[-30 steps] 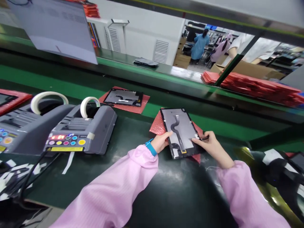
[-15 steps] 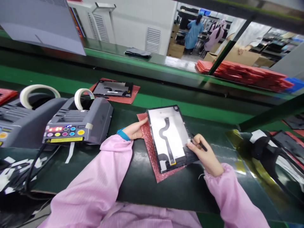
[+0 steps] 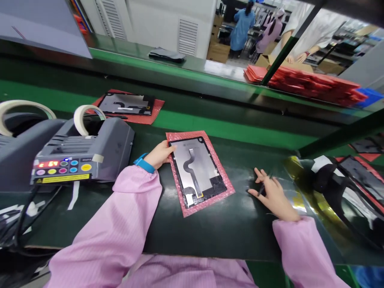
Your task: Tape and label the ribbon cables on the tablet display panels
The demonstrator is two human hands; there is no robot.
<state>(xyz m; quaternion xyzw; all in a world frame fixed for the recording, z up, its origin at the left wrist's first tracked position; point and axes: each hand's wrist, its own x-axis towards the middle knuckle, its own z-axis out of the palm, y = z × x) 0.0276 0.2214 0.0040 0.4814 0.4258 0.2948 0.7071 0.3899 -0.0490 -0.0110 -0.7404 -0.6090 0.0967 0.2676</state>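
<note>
A tablet screen panel (image 3: 196, 172), back side up with a curved dark flex cable, lies on a pink bubble-wrap bag (image 3: 220, 172) on the dark green bench. At their upper left edge, my left hand (image 3: 159, 155), with a blue wristband, pinches the bag; its thumb rests by the panel's corner. To the right, my right hand (image 3: 274, 198) is off the panel, thumb and fingers spread. A thin dark tool (image 3: 262, 188), perhaps tweezers, is held among those fingers; its exact kind is unclear.
Two tape dispensers with tape rolls stand left, the nearer tape dispenser (image 3: 81, 156) with a lit display. Behind lies another screen panel (image 3: 126, 104) on red wrap. Red bags (image 3: 312, 86) are stacked on the shelf. A black strap-like object (image 3: 333, 188) lies right. Co-workers stand beyond.
The panel has gone from tilted in both hands to lying flat on the bag. My right hand has let go of it and moved right. My left hand stays at the bag's edge.
</note>
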